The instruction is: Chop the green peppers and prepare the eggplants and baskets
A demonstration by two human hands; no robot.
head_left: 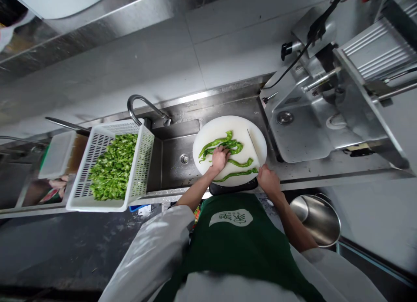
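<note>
A round white cutting board (241,127) lies on the steel counter beside the sink. Several long green peppers (218,142) lie across it. My left hand (220,158) presses down on the peppers near the board's middle, fingers curled over them. My right hand (267,178) is closed round the handle of a knife (253,145) at the board's near right edge; the blade points away from me along the right side of the board, beside the peppers.
A white perforated basket (143,161) of chopped green vegetables rests over the sink's left side. Sink basin (172,156) and faucet (143,103) lie between. A steel slicing machine (325,102) stands at right. A steel bowl (317,219) sits low right.
</note>
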